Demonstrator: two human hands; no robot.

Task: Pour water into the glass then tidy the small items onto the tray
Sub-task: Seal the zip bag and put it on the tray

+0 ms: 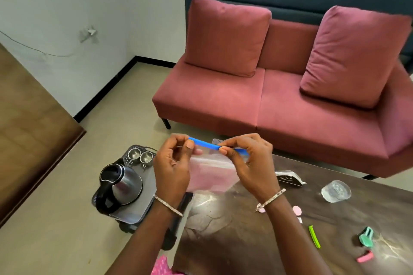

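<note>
I hold a clear zip bag (210, 174) with a blue seal strip up in front of me, above the table's left end. My left hand (173, 163) pinches the strip's left end. My right hand (248, 158) pinches the strip further right. Something pink shows through the bag. A steel kettle (120, 185) with a black handle stands on a grey tray (147, 198) at the left, on a low stand beside the table. The clear glass (336, 191) stands on the dark table (234, 241) at the right. Small items lie near the right edge: a green clip (314, 236), a teal clip (366, 236), a pink clip (364, 259) and a pink disc (297, 210).
Two small steel cups (140, 156) sit on a perforated tray behind the kettle. A black-and-white packet (288, 178) lies on the table behind the glass. A red sofa (279, 96) stands beyond the table, and a brown wooden surface (29, 123) lies at the left.
</note>
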